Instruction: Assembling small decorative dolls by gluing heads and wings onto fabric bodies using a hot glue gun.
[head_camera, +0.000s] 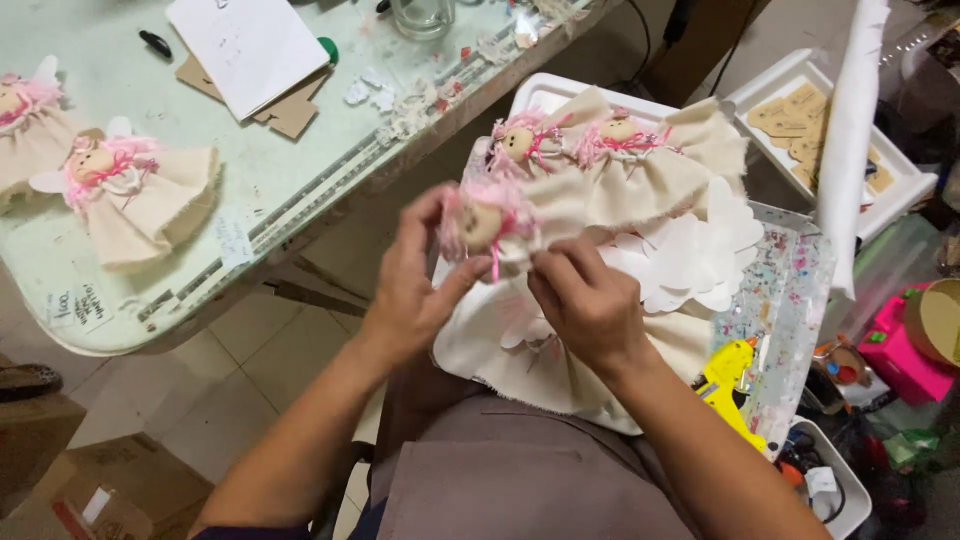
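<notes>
A small cloth doll (487, 222) with pink yarn hair, a wooden bead head and a cream dress is held up over my lap. My left hand (412, 290) grips its head side, thumb against the face. My right hand (585, 300) pinches the neck just below the head. Two more such dolls (610, 150) lie behind it on a white tray (545, 92), over white scalloped wing cut-outs (690, 255). Cream fabric (480, 350) is spread on my lap.
Two finished dolls (125, 185) lie on the pale green table (300, 160) at left, near a white paper pad (248, 45) on cardboard. A yellow glue gun (728, 385) rests at right. A white tray of tan tags (800, 120), a fabric roll (850, 130) and bins stand further right.
</notes>
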